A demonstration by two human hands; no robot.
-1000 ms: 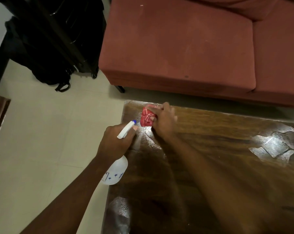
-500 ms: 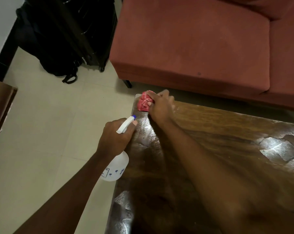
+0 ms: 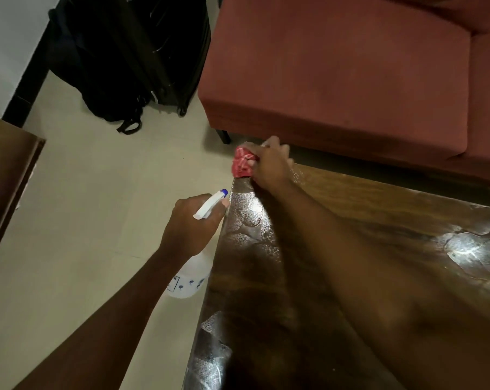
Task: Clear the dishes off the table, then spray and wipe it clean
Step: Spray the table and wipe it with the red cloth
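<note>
Red cloth (image 3: 242,164) bunched under right hand (image 3: 270,164), table (image 3: 350,220) corner.

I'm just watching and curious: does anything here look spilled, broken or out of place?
Nothing looks broken. The shiny patches on the wooden table look like wet spray film, not a spill. The red cloth, gripped by the right hand, sits at the far corner and seems to partly overhang the edge.

a red sofa (image 3: 336,74), black bags (image 3: 120,57), tiled floor (image 3: 83,206).
</note>
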